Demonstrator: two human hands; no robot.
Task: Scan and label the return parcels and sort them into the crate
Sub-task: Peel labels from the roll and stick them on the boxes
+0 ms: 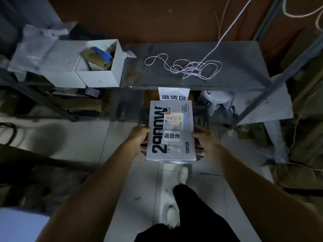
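Note:
A white parcel box (174,151) with bold black print, a shipping label and a white sticker with black characters is held flat in front of me. My left hand (139,137) grips its left edge and my right hand (202,138) grips its right edge. The box hangs above a dark plastic crate (201,117) that stands on the floor under a grey shelf. A white paper sign (173,94) with black characters hangs from the shelf's front edge just beyond the parcel. Most of the crate is hidden by the box.
The grey metal shelf (236,70) carries a tangled white cord (188,67) and, at the left, an open white box (99,74) with items inside. A white plastic stool (218,100) sits under the shelf at the right. My feet stand on a tiled floor (87,140).

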